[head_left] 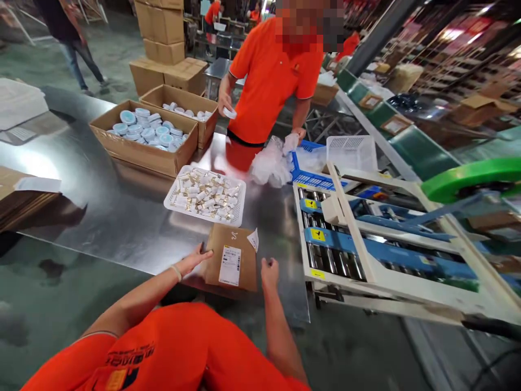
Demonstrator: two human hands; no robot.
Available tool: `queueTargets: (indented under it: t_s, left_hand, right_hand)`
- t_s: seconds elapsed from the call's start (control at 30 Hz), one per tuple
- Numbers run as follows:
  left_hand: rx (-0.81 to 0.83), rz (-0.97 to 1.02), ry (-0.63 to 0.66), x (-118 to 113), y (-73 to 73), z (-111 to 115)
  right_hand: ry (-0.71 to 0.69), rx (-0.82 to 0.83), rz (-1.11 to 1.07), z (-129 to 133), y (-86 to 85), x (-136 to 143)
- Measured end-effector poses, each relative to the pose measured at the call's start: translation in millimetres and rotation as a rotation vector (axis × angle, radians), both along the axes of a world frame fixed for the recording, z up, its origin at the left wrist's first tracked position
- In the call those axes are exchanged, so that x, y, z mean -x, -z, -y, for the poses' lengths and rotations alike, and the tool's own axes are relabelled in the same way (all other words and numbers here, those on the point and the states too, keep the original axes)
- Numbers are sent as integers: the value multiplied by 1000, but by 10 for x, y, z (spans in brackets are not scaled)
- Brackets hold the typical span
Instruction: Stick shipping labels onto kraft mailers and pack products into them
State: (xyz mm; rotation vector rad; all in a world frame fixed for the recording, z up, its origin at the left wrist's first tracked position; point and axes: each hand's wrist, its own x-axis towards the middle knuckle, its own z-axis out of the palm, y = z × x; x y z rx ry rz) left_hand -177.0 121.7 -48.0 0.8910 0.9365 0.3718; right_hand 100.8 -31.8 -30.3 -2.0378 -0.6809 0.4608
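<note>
A taped-up cardboard carton (249, 266) with a white printed label (230, 265) lies on the metal table in front of me. A second small white slip (253, 239) sticks up at its far right corner. My left hand (195, 262) is at the carton's left side, thumb on its edge and fingers apart. Just off the right side, my right hand (269, 273) has its fingers curled in; whatever may be inside them is hidden. Beyond the carton stands a white plastic basket (172, 205) full of small white-and-gold pieces.
Cardboard boxes (142, 161) of round tins and white items stand back left. Across the table, a person in orange (264, 81) holds a white item and clear plastic bags (272, 163). On the right are a blue crate (311, 176) and a roller machine (337, 239). Flattened cardboard (24, 203) lies left.
</note>
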Motion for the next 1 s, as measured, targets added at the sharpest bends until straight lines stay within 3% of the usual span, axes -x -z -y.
queueTargets:
  t_s: [0.07,0.13,0.23,0.37,0.47,0.57,0.7,0.8,0.9,1.0]
  left_hand:
    - [-88,-162,-64,253,74,-119]
    - [-143,-302,-94,583,159,-241]
    - [-169,-425,-98,1194,294,-392]
    - [-176,-512,-71,2099,450,-576]
    - [-281,-556,-53,2721,439,-887]
    - [-497,-663,-131,3202,267,-1483]
    - [-597,-965,-279,3589,-1,-2508]
    - [-587,-1126,-355,3741,-36,-3126]
    - [-554,-1247,-408,3814,118,-3436]
    - [-646,-1318,-404,3838,353,-3441]
  right_hand:
    - [163,-22,148,-40,-103,9]
    - [225,-103,308,-137,-169,176]
    - [186,-199,503,-385,-186,680]
    - [221,-178,570,-820,-109,1500]
    - [198,-137,545,-1168,-26,2066]
    - [70,-126,530,-1538,61,2559]
    - [-158,-104,484,-2139,179,3010]
    - [-409,-66,427,-2703,300,3195]
    - [-615,2,376,-3292,500,3365]
    - [-655,166,345,-3716,762,3564]
